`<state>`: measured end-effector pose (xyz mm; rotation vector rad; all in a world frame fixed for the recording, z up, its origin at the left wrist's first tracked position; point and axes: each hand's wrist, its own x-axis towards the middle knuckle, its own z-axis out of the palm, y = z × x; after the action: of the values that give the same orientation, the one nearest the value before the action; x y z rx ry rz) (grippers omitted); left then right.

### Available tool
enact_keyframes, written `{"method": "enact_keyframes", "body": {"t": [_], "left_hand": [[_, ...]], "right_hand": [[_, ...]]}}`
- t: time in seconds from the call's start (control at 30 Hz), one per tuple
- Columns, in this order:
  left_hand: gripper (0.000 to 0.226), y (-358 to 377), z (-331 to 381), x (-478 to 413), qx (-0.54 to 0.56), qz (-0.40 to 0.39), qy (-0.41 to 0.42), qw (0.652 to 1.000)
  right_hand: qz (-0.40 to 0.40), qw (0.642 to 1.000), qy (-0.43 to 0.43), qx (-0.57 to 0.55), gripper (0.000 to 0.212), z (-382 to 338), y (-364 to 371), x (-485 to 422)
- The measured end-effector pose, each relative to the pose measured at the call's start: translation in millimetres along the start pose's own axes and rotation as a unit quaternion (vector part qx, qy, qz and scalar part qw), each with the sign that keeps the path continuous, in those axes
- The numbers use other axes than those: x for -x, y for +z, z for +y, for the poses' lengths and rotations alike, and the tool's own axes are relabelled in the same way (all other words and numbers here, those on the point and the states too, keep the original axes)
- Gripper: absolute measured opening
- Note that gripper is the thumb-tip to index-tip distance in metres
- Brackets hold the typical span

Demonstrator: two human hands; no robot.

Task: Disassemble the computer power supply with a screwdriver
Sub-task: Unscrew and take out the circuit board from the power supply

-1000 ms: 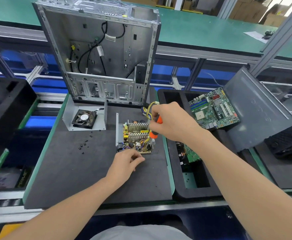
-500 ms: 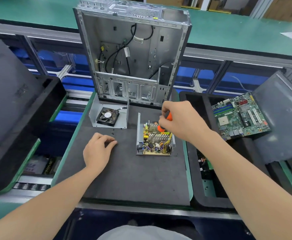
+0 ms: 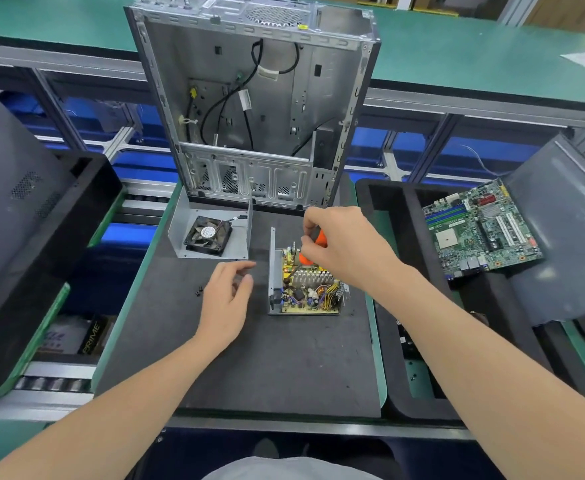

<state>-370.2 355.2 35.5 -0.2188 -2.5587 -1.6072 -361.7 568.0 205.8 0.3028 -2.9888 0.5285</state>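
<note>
The opened power supply (image 3: 306, 291) lies on the black foam mat (image 3: 256, 358), its circuit board, heat sink and yellow wires exposed, a grey metal wall standing along its left side. My right hand (image 3: 344, 245) grips the orange-handled screwdriver (image 3: 313, 249) upright over the board's far end. My left hand (image 3: 228, 299) hovers just left of the supply with fingers spread, holding nothing. The supply's grey cover (image 3: 211, 230) with a black fan in it sits behind my left hand.
An empty computer case (image 3: 260, 109) stands upright at the mat's far edge. Loose black screws (image 3: 199, 291) lie left of my left hand. A black tray at right holds a motherboard (image 3: 480, 225) and a grey panel (image 3: 568, 230). Another black tray (image 3: 41, 258) sits at left.
My left hand left the supply's near corner, went to the screws on the mat, and now comes back toward the supply, open. My right hand keeps the screwdriver over the board. The view shifted left.
</note>
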Motion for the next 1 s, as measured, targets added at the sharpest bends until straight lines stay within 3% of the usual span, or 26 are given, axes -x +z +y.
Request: {"method": "enact_keyframes", "body": {"t": [0.13,0.3,0.5,0.7,0.83,0.9,1.0], "left_hand": [[0.040,12,27,-14,0.107,-0.085,-0.058,0.989],[0.063,11,34,-41,0.093,-0.144,-0.041,0.984],[0.060,1,36,-65,0.012,-0.235,0.014,0.972],[0.036,2,37,-63,-0.018,-0.223,0.031,0.974],[0.032,6,35,-63,-0.010,-0.208,0.016,0.978],[0.036,8,35,-63,0.001,-0.196,0.012,0.981],[0.060,13,37,-68,0.009,-0.178,-0.010,0.984]], "right_hand": [[-0.016,1.000,-0.015,0.000,0.008,-2,3,-10],[-0.031,0.999,-0.032,-0.004,0.009,1,7,-23],[-0.043,0.998,-0.046,-0.023,0.015,7,14,-39],[-0.072,0.995,-0.057,-0.038,0.015,13,19,-53],[-0.071,0.994,-0.072,-0.047,0.015,18,22,-58],[-0.071,0.994,-0.076,-0.037,0.013,21,21,-60],[-0.056,0.996,-0.069,-0.033,0.008,25,16,-63]]}}
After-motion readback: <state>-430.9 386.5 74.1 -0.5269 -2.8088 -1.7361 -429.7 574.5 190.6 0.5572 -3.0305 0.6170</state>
